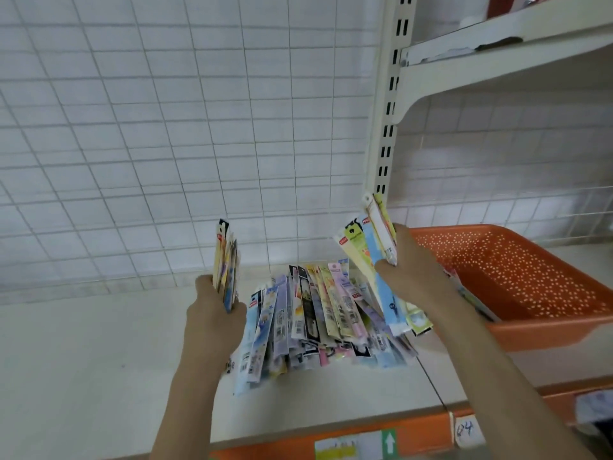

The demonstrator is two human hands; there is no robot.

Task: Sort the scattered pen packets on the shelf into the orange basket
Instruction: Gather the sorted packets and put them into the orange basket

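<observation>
My left hand (212, 313): it is closed tight around a small bunch of pen packets (226, 267). The bunch stands straight up out of my fist, above the shelf.
Left bunch: the packets are long, thin and flat. I see their edges, with yellow, blue and white on them, and a small red tag near the top.
My right hand (414, 270): it is closed around a bigger fan of pen packets (371, 247). My thumb presses on the front of them. The hand is up in the air, just beside the left edge of the orange basket (530, 283).
Right fan: the packets spread out like cards. One is light blue, one is pale yellow, one has a green top. Some have red tags. The tops tilt up and to the right, and the bottoms hang down over the pile.
Pile of pen packets (318, 320): it lies on the shelf (83, 353) between my two hands. The packets lie one over the other, mostly pointing away from me. They are blue, purple, pink, yellow, black and white. Many show bar codes.
Orange basket: it sits on the shelf at my right. It is flat and wide, with lots of little holes. A few packets show at its near left edge, partly hidden by my arm.
Wall (166, 127): white wire grid behind the shelf.
</observation>
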